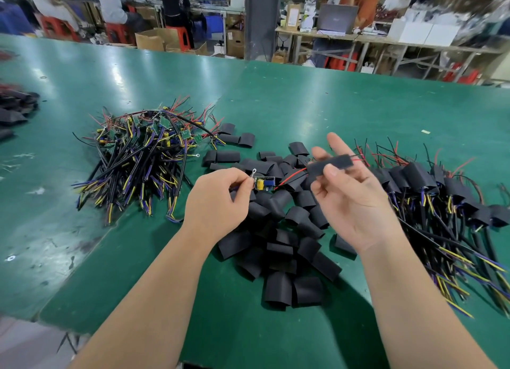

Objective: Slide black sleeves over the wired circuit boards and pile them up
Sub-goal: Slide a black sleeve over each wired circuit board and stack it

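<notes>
My left hand [220, 200] pinches the cable end of a small circuit board [264, 183] with a yellow capacitor and a blue part. Its red and black wires run right through a black sleeve [329, 164]. My right hand [350, 200] holds that sleeve between thumb and fingers, palm up. Sleeve and board are apart, joined only by the wires. Loose black sleeves [278, 236] lie heaped under both hands. A pile of bare wired boards [143, 159] sits to the left. A pile of sleeved boards [447, 203] lies to the right.
The green table [331, 106] stretches far back and to both sides. More black sleeves [13, 112] lie at the far left edge. People sit at benches beyond the table, with cardboard boxes and red stools around them.
</notes>
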Tool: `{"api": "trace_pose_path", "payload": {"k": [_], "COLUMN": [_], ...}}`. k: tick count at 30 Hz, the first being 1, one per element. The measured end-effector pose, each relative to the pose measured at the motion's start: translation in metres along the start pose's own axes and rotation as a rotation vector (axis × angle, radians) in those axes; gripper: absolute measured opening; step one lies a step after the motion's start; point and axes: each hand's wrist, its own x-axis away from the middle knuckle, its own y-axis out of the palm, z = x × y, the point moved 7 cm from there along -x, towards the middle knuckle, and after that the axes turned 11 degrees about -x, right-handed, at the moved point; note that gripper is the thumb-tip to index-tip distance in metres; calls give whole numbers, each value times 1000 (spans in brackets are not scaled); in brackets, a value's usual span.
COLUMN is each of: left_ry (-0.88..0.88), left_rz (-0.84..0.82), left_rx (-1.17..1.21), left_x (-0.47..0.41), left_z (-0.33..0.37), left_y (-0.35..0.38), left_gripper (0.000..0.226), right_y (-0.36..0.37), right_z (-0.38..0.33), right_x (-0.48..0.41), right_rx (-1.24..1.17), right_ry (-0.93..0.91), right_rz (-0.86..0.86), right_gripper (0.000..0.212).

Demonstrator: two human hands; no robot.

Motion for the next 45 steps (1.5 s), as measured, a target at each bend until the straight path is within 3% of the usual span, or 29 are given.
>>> {"api": "trace_pose_path", "payload": {"k": [6,13,19,29,36,45], "left_ry": [-71,-101,-43,-53,-59,-28], "left_rz": [-17,-70,-103,-109,-140,-130], "left_rx": [169,267,340,399,417,441], "left_x": [0,-2,0,0,-1,3], "left_z": [1,1,7,7,8,19], "left_y": [-1,-3,-3,-3,-2,4], "left_gripper": [19,22,26,16,23,12], "right_y": [-1,-4,-15,-9,-7,-4], "right_z": [30,21,25,20,15,33], "right_x": [-2,-4,-3,-2,-4,1], "right_rx": [178,436,342,369,442,378], "right_ry": [17,-88,-25,26,1,80], "right_rz": [31,-34,116,-19,-73,16], "right_gripper": [36,37,24,36,42,24]}}
